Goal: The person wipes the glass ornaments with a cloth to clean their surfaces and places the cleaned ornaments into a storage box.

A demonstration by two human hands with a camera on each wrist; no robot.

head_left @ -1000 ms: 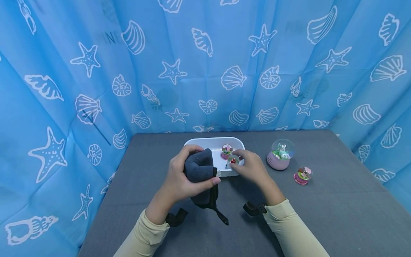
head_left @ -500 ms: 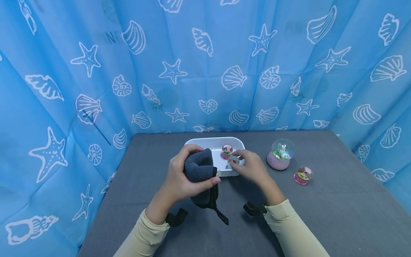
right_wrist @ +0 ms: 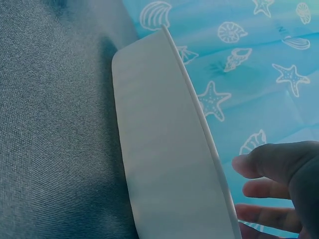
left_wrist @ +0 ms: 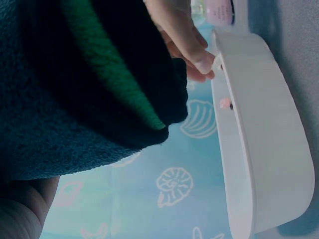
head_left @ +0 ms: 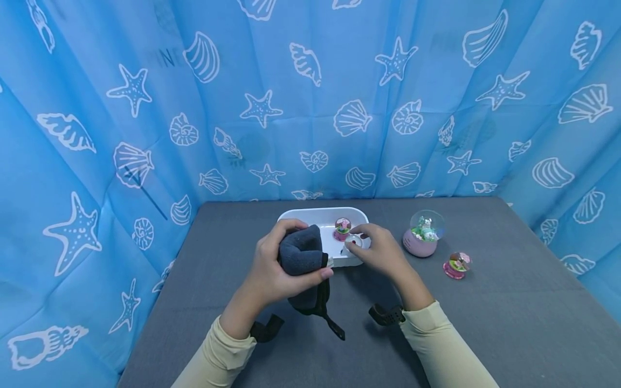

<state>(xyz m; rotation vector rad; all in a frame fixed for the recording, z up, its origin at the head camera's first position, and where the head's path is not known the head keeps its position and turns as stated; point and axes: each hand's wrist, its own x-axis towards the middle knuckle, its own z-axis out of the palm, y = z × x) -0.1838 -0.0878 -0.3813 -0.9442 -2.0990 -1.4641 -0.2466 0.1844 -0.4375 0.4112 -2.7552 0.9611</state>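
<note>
My left hand (head_left: 271, 275) grips a dark blue fleece pouch (head_left: 301, 253) with black trim and a dangling black strap. In the left wrist view, a green lining shows in the opening of the pouch (left_wrist: 60, 119). Over the near right part of a white tray (head_left: 291, 211), my right hand (head_left: 383, 250) pinches a small clear snow globe (head_left: 352, 241) between thumb and fingers. Just behind that globe, a small pink-based snow globe (head_left: 342, 229) stands in the tray. The tray wall (right_wrist: 164, 149) hides the held globe in the right wrist view.
Right of the tray stands a larger snow globe (head_left: 421, 242) with a lilac base. Nearer to me is another small pink-based globe (head_left: 457, 265). The grey cloth-covered table (head_left: 524, 312) ends at a blue shell-patterned curtain (head_left: 310, 118) behind and at the sides.
The small globe in my right hand has turned slightly, so less of its red figure shows. The right hand has shifted only a little; the left hand and pouch stay put.
</note>
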